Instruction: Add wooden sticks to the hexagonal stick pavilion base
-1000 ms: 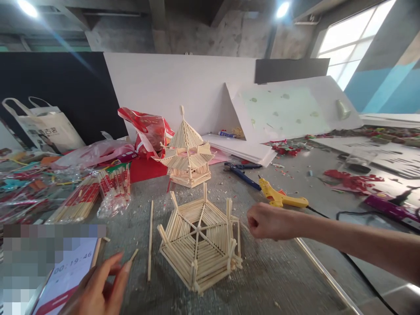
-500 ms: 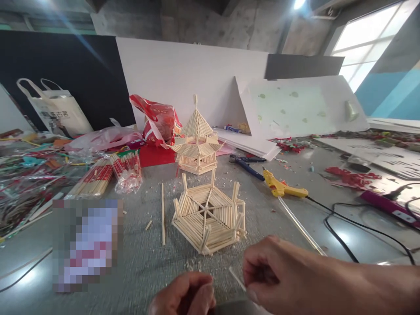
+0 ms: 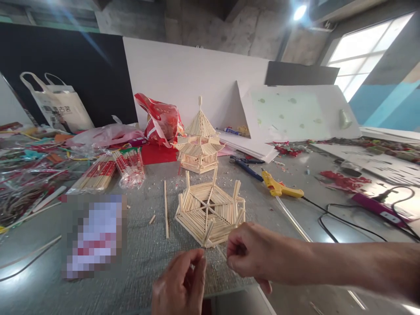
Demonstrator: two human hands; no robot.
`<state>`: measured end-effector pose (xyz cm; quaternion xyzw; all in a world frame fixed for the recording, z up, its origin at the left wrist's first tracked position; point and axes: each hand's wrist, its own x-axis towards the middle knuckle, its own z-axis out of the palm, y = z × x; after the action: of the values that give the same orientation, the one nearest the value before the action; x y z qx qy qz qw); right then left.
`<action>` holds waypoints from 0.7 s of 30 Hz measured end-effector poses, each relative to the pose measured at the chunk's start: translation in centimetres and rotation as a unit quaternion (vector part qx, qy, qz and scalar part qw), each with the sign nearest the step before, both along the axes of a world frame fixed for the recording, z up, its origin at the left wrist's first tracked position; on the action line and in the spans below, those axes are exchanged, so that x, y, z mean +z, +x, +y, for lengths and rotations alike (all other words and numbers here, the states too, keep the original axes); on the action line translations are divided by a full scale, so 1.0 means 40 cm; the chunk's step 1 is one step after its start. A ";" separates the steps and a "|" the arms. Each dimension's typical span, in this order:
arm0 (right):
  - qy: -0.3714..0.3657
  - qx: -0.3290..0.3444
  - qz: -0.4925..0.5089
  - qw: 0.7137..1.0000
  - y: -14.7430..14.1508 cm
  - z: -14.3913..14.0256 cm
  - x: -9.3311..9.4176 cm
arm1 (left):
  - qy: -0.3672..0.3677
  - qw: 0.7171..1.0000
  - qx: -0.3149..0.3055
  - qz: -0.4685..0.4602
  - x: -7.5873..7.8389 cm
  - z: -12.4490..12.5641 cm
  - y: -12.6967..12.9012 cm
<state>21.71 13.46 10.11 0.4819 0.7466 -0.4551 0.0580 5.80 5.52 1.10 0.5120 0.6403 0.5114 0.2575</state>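
My left hand [image 3: 180,280] is near the front of the table, thumb and forefinger pinched together; anything between them is too small to make out. To its right, my right hand [image 3: 251,251] is closed, with a thin pale strip [image 3: 221,252] jutting faintly from its fingers toward the left. Just beyond both hands sits a six-sided base of wooden sticks [image 3: 193,218] with short uprights at its corners. My right hand covers part of its near right corner. Behind it stands a small stick pagoda [image 3: 199,146] with a pointed roof.
A yellow glue gun [image 3: 278,187] lies right, with a long clear glue stick [image 3: 293,218]. Blue-handled pliers [image 3: 246,167] are behind it. A purple power strip [image 3: 377,210] sits far right. One loose stick [image 3: 166,209] and bagged sticks [image 3: 95,173] lie left.
Both hands have moved up and away from me, closer to the hexagonal base, and my right hand has shifted left. The view has tilted slightly.
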 end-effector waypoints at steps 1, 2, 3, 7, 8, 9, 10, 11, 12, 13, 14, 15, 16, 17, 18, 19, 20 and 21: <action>-0.008 0.003 -0.004 1.000 -0.002 0.005 0.005 | 0.023 1.000 0.004 0.019 -0.006 0.004 -0.004; -0.015 0.007 -0.008 1.000 -0.005 0.009 0.009 | 0.043 0.999 0.002 0.034 -0.012 0.009 -0.007; -0.021 0.012 -0.014 1.000 -0.010 0.012 0.014 | 0.060 0.997 -0.005 0.047 -0.019 0.013 -0.009; -0.036 0.024 -0.040 0.998 -0.035 0.022 0.028 | 0.100 0.992 -0.038 0.072 -0.035 0.027 -0.015; -0.040 0.022 -0.045 0.998 -0.041 0.024 0.029 | 0.103 0.991 -0.041 0.074 -0.037 0.029 -0.017; -0.044 0.021 -0.051 0.998 -0.046 0.027 0.029 | 0.103 0.991 -0.045 0.074 -0.038 0.030 -0.018; -0.048 0.020 -0.056 0.997 -0.050 0.030 0.029 | 0.103 0.991 -0.048 0.075 -0.039 0.031 -0.020; -0.053 0.021 -0.061 0.997 -0.052 0.032 0.029 | 0.103 0.990 -0.052 0.075 -0.040 0.031 -0.022; -0.058 0.022 -0.066 0.996 -0.052 0.033 0.028 | 0.105 0.990 -0.056 0.076 -0.041 0.031 -0.024; -0.064 0.024 -0.069 0.995 -0.051 0.033 0.029 | 0.107 0.989 -0.059 0.077 -0.041 0.031 -0.025; -0.069 0.026 -0.072 0.995 -0.050 0.032 0.031 | 0.110 0.989 -0.061 0.077 -0.042 0.031 -0.026; -0.072 0.029 -0.076 0.994 -0.048 0.030 0.034 | 0.113 0.989 -0.061 0.078 -0.043 0.031 -0.026; -0.073 0.030 -0.080 0.994 -0.046 0.028 0.038 | 0.116 0.988 -0.062 0.077 -0.044 0.031 -0.026; -0.073 0.029 -0.085 0.993 -0.045 0.024 0.044 | 0.120 0.988 -0.062 0.076 -0.046 0.031 -0.026; -0.070 0.027 -0.091 0.993 -0.045 0.020 0.049 | 0.124 0.988 -0.062 0.073 -0.048 0.031 -0.026; -0.067 0.023 -0.097 0.993 -0.046 0.015 0.055 | 0.129 0.987 -0.062 0.070 -0.050 0.030 -0.026; -0.060 0.020 -0.102 0.993 -0.047 0.010 0.059 | 0.133 0.987 -0.062 0.067 -0.053 0.030 -0.026; -0.049 0.017 -0.107 0.993 -0.049 0.005 0.062 | 0.138 0.986 -0.062 0.063 -0.056 0.030 -0.026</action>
<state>19.76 13.67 12.58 0.5117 0.7208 -0.4360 0.1688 4.75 6.73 -1.12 0.6125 0.5458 0.5446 0.1742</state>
